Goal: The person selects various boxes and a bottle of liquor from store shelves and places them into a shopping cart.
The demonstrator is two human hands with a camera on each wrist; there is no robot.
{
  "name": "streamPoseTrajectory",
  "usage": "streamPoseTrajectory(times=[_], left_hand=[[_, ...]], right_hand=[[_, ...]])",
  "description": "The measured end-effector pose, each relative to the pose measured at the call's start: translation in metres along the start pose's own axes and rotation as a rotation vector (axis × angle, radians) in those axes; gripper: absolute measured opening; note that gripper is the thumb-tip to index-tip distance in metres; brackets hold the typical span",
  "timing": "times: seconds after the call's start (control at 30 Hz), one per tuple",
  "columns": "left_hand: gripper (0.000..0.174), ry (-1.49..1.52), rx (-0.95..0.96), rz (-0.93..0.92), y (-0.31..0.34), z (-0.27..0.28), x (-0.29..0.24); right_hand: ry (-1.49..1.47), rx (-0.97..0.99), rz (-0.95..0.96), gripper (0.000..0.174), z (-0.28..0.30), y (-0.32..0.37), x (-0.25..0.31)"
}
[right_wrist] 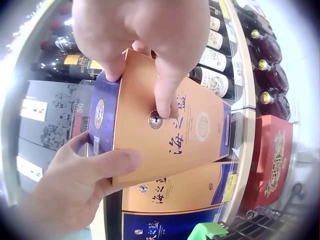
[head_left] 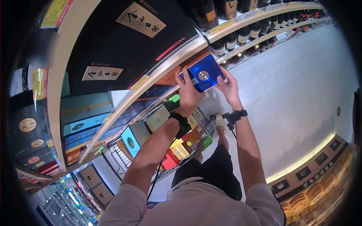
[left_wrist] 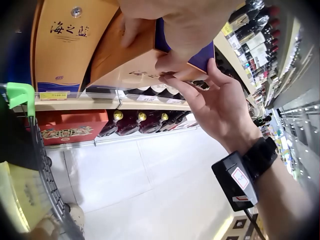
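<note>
Both hands hold a gift box [head_left: 206, 67] with a blue top and orange-gold sides. It is at the shelf's front edge, tilted, with its blue end toward the head camera. My left hand [head_left: 190, 93] grips one side, thumb on the front face and fingers round the edge, as the right wrist view shows. On the opposite side my right hand [head_left: 229, 88] holds the box, its fingertips on the orange face [right_wrist: 195, 125] near a round emblem. Beside it on the shelf stands a matching orange box [left_wrist: 72, 47], and next to that a blue box [right_wrist: 175, 225].
A wire shopping cart [head_left: 205, 122] with green corner pieces stands below, loaded with several boxes. Large black boxes [head_left: 113, 45] sit on the upper shelf. Wine bottles [head_left: 243, 34] line shelves ahead. A red box [left_wrist: 70, 127] and dark bottles occupy the lower shelf. Pale tiled floor [head_left: 286, 86] lies right.
</note>
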State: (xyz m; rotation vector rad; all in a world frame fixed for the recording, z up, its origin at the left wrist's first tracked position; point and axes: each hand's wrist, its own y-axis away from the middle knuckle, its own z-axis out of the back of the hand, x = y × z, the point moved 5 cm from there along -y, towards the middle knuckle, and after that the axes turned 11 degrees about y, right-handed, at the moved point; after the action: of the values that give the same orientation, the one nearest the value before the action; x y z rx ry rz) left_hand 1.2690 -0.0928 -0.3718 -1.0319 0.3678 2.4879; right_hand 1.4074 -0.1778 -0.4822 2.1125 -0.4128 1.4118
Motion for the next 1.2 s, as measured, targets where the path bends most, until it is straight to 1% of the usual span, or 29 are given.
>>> streamPoseTrajectory(times=[0.07, 0.1, 0.2, 0.27, 0.33, 0.37, 0.47, 0.5, 0.6, 0.7, 0.77, 0.8, 0.83, 0.87, 0.93, 0.97, 1.07, 1.1, 1.2], left_hand=[[0.118, 0.003, 0.003, 0.035, 0.013, 0.006, -0.008], [0.119, -0.004, -0.004, 0.006, 0.019, 0.01, -0.011], [0.119, 0.119, 0.015, 0.078, 0.04, 0.018, -0.015], [0.119, 0.112, -0.027, -0.009, 0.051, 0.027, -0.022], [0.12, 0.097, -0.067, -0.076, 0.07, 0.041, -0.027], [0.121, 0.114, -0.072, -0.079, 0.077, 0.048, -0.03], [0.122, 0.169, -0.019, 0.02, 0.097, 0.08, -0.043], [0.122, 0.178, -0.031, -0.002, 0.104, 0.091, -0.044], [0.121, 0.144, -0.079, -0.144, 0.124, 0.126, -0.046], [0.12, 0.199, -0.103, -0.168, 0.144, 0.174, -0.039], [0.121, 0.181, -0.055, -0.124, 0.155, 0.213, -0.035], [0.121, 0.175, -0.028, -0.093, 0.164, 0.229, -0.027], [0.123, 0.142, -0.017, -0.052, 0.17, 0.242, -0.013], [0.125, 0.133, -0.033, -0.072, 0.179, 0.257, -0.005], [0.125, 0.097, -0.015, 0.026, 0.197, 0.284, 0.008], [0.126, 0.09, -0.012, 0.034, 0.206, 0.295, 0.018], [0.126, 0.052, -0.057, 0.075, 0.238, 0.332, 0.039], [0.124, 0.064, -0.083, 0.079, 0.249, 0.343, 0.046], [0.121, 0.054, -0.159, 0.073, 0.282, 0.375, 0.052]], right_hand=[[0.017, 0.007, 0.001, 0.054, 0.002, 0.014, 0.012], [0.052, 0.003, 0.007, 0.055, 0.005, 0.021, 0.015], [0.115, -0.004, 0.035, 0.056, 0.006, 0.042, 0.031], [0.099, -0.003, 0.041, 0.057, 0.002, 0.062, 0.048], [0.171, -0.004, 0.057, 0.056, -0.003, 0.077, 0.066], [0.182, 0.006, 0.057, 0.056, -0.007, 0.084, 0.077], [0.238, 0.032, 0.053, 0.054, -0.024, 0.109, 0.105], [0.263, 0.039, 0.053, 0.053, -0.031, 0.119, 0.114], [0.335, 0.041, 0.063, 0.053, -0.06, 0.148, 0.138], [0.523, 0.114, 0.162, 0.056, -0.095, 0.173, 0.161], [0.64, 0.199, 0.356, 0.058, -0.126, 0.187, 0.175], [0.695, 0.244, 0.448, 0.06, -0.14, 0.197, 0.178], [0.744, 0.27, 0.483, 0.057, -0.152, 0.2, 0.178], [0.807, 0.31, 0.468, 0.056, -0.166, 0.205, 0.176], [0.934, 0.386, 0.443, 0.053, -0.192, 0.216, 0.175], [1.033, 0.372, 0.459, 0.047, -0.205, 0.224, 0.175], [1.111, 0.407, 0.661, 0.044, -0.243, 0.25, 0.166], [0.997, 0.415, 0.69, 0.04, -0.251, 0.254, 0.155], [0.729, 0.464, 0.604, 0.038, -0.283, 0.271, 0.135]])
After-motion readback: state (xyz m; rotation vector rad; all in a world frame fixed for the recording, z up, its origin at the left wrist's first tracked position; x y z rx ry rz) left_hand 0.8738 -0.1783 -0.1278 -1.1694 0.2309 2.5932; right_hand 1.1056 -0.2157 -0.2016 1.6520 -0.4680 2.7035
